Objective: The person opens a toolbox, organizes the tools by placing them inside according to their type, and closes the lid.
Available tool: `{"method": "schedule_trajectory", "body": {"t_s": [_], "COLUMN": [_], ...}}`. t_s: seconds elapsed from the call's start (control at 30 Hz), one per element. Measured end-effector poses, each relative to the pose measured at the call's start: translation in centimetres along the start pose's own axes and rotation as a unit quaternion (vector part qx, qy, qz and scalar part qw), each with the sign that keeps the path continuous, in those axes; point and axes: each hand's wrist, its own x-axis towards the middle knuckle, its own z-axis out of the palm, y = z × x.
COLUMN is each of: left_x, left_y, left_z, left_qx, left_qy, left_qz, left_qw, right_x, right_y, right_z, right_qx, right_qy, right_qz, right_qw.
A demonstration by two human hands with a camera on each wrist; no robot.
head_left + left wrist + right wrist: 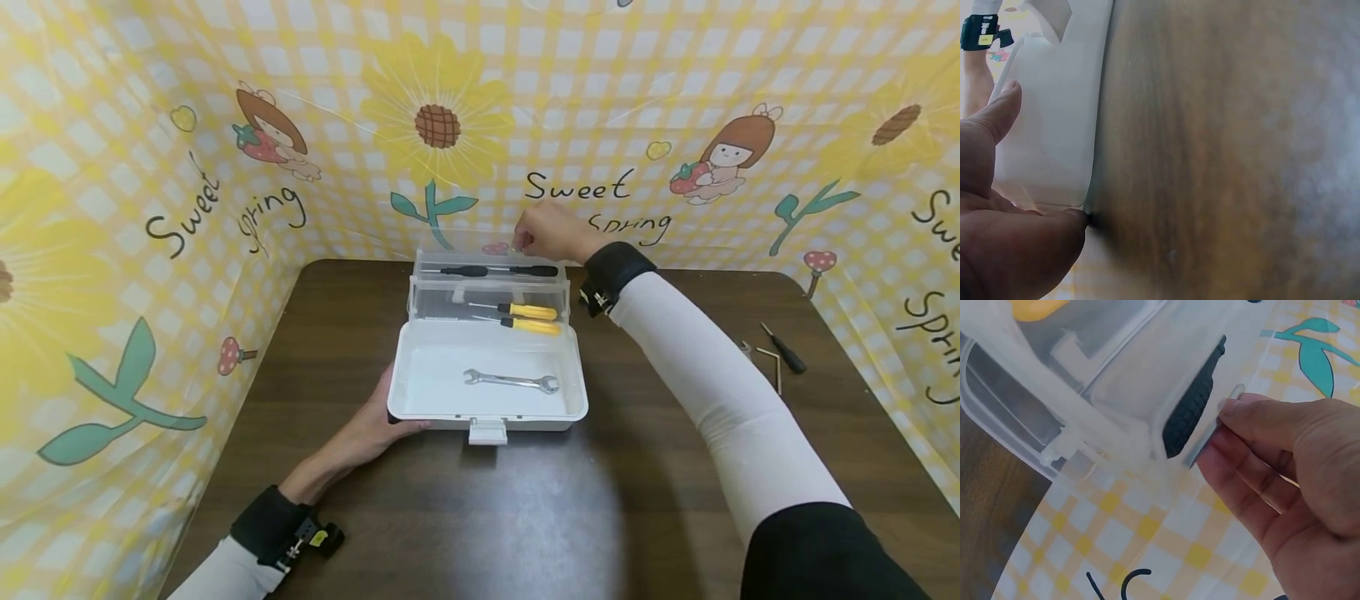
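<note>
A white toolbox point(450, 400) stands with its clear tiered trays point(435, 304) raised at the back. My left hand point(378, 423) holds its front left corner, the thumb against the front wall point(1047, 125). An open-ended wrench point(512, 381) lies in the base. Two yellow-handled screwdrivers point(531, 311) rest in the lower tray and two black-handled screwdrivers point(534, 271) in the upper one. Behind the upper tray, my right hand point(551, 232) pinches a thin greyish strip point(1199, 450) between thumb and fingers. I cannot tell whether that strip belongs to the box.
On the right of the brown table point(337, 333) lie a black screwdriver point(787, 354), an L-shaped hex key point(777, 371) and a small metal piece point(745, 348), partly hidden by the right sleeve. A yellow checked cloth point(337, 125) hangs close behind the table. A white latch point(487, 432) juts from the box front.
</note>
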Motion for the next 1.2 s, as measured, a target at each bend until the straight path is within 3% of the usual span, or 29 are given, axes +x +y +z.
{"method": "schedule_trajectory", "body": {"t_s": [0.8, 1.0, 1.2], "left_x": [0.0, 0.0, -0.1], "left_y": [-0.2, -0.1, 0.0], "left_z": [0.1, 0.1, 0.0], "left_qx": [-0.012, -0.013, -0.016], "left_qy": [-0.012, -0.013, -0.011], "left_qz": [-0.001, 0.0, -0.006], "left_qw": [0.9999, 0.9998, 0.9998], "right_x": [0.2, -0.5, -2.0], "right_y": [1.3, 1.2, 0.7], "right_z": [0.6, -0.1, -1.3], "right_qx": [0.005, 0.01, -0.024], "right_qy": [-0.02, -0.019, -0.019], "right_qz": [0.042, 0.025, 0.029], "right_qw": [0.999, 0.999, 0.999]}}
